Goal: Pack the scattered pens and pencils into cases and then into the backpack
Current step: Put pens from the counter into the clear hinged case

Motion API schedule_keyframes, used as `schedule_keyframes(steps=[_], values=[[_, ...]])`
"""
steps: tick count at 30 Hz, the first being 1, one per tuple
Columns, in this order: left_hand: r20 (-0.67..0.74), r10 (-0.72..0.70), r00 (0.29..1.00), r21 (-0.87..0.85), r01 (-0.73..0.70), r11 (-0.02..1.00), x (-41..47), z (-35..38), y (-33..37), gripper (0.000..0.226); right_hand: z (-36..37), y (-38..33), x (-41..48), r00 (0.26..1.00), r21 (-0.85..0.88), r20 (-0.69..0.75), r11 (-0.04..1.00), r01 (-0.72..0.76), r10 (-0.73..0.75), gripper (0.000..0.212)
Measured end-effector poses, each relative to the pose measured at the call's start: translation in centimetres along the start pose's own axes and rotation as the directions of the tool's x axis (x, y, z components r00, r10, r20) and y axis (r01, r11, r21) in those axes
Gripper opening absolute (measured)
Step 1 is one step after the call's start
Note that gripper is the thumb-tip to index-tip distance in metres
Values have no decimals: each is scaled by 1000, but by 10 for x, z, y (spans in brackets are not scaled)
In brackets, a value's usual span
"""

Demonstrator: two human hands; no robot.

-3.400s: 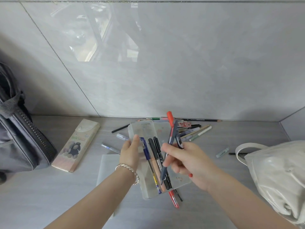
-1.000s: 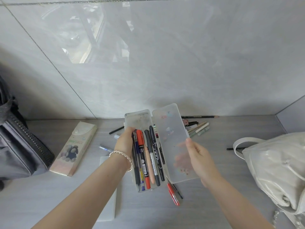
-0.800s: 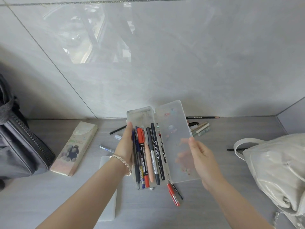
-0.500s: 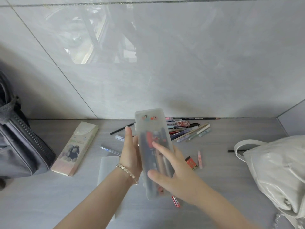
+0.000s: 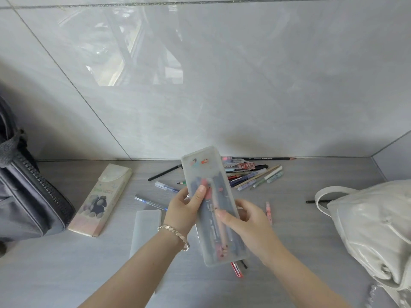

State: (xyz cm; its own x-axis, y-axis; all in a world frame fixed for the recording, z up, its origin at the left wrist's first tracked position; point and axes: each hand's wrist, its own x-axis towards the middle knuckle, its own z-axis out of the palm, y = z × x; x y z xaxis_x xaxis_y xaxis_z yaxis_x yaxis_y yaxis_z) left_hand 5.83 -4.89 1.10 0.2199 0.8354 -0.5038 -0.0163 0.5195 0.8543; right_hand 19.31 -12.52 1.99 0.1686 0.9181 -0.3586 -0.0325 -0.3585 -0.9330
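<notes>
Lying closed across both palms, the frosted pencil case (image 5: 211,210) is gripped by the left hand (image 5: 185,207) and right hand (image 5: 244,221), fingers curled around its edges above the table (image 5: 300,241).

A grey table (image 5: 311,252) carries a dark backpack (image 5: 24,196) at left, a printed pencil case (image 5: 101,201), a frosted case (image 5: 144,230), loose pens (image 5: 253,174) at centre, and a white bag (image 5: 373,230) at right.
</notes>
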Motion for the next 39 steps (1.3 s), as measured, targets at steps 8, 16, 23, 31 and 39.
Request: schedule_keyframes(steps=[8, 16, 23, 31, 39], values=[[-94, -191, 977, -155, 175, 972, -4, 12, 4, 91, 24, -2, -7, 970, -516, 11, 830, 213, -243, 42], [-87, -273, 958, -74, 267, 961, -20, 15, -7, 87, 21, -14, 1, 954, -614, 160, 731, 296, -252, 31], [-86, -67, 994, 26, 70, 997, -23, 20, 6, 69, 8, -12, 5, 918, -732, 157, 581, 355, -364, 31], [167, -151, 974, -174, 180, 968, 6, -22, 11, 61, -29, 1, 29, 979, -259, -109, 956, 138, -171, 32], [-172, -257, 951, -115, 239, 964, 34, -28, -1, 54, -18, 15, 36, 990, 45, -141, 999, 25, -18, 31]])
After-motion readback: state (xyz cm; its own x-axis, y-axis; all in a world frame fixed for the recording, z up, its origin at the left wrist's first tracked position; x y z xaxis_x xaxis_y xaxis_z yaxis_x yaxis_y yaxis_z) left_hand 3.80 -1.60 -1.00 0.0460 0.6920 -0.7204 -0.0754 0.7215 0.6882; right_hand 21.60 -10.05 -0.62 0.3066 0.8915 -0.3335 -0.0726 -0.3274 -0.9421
